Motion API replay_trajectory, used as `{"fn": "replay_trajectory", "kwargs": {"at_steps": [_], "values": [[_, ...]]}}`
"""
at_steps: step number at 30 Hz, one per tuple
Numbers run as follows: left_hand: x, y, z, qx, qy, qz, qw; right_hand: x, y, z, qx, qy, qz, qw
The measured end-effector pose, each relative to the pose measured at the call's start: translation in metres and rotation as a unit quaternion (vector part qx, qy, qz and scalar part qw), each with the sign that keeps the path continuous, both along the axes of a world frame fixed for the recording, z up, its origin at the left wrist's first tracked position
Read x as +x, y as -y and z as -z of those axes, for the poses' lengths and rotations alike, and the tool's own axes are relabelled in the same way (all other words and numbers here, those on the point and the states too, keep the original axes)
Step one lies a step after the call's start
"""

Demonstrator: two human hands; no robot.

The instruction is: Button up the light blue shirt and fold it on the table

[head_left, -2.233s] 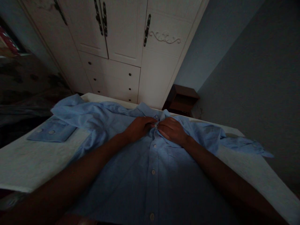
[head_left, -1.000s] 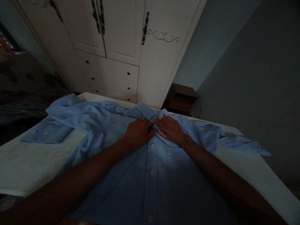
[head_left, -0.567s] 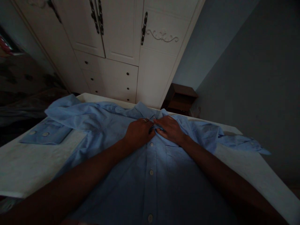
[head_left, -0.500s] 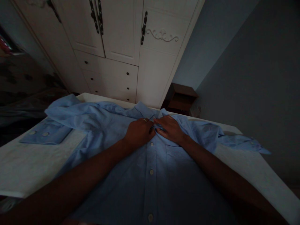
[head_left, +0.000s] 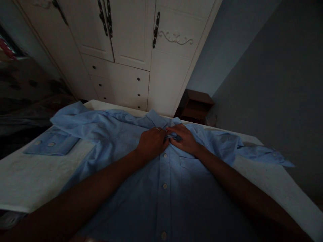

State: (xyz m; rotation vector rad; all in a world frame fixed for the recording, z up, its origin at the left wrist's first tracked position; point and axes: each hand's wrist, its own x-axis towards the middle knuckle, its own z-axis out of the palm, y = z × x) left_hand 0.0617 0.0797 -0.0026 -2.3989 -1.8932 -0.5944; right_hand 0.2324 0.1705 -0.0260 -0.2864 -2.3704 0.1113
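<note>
A light blue button-up shirt [head_left: 141,181] lies front up on a white table [head_left: 30,174], its collar pointing away from me. My left hand [head_left: 151,143] and my right hand [head_left: 183,138] meet at the top of the button strip just below the collar. Both have their fingers curled and pinch the shirt's cloth there. A ring shows on my left hand. The shirt's left sleeve [head_left: 75,124] is spread out to the left with its cuff [head_left: 51,146] flat on the table. The other sleeve [head_left: 262,154] trails off the right edge.
A white wardrobe [head_left: 131,50] with dark handles and small drawers stands just behind the table. A brown bedside cabinet [head_left: 195,106] sits at its right, against a grey wall. Dark bedding [head_left: 27,104] lies to the left.
Both hands have stayed at the collar, shifting their fingers slightly on the button strip. The view has drifted a little.
</note>
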Motion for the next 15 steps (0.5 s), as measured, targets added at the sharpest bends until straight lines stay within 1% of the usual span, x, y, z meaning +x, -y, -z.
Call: {"fn": "replay_trajectory", "kwargs": {"at_steps": [4,9,13,15], "values": [[0.0011,0.0004,-0.0001,-0.003,-0.012,-0.001,1.000,-0.0009,-0.0001,-0.0001,-0.054,0.003,0.006,0.999],[0.0007,0.0003,0.0002,-0.004,-0.003,0.010,1.000,-0.0004,-0.0009,-0.0017,-0.111,-0.023,-0.001,0.994],[-0.0016,-0.0005,0.0007,-0.013,0.014,0.008,1.000,0.0017,-0.0029,-0.0025,-0.179,-0.030,0.017,0.983],[-0.0036,-0.0013,0.0015,-0.015,0.014,0.016,1.000,0.0023,-0.0042,-0.0019,-0.200,-0.027,0.019,0.979]]}}
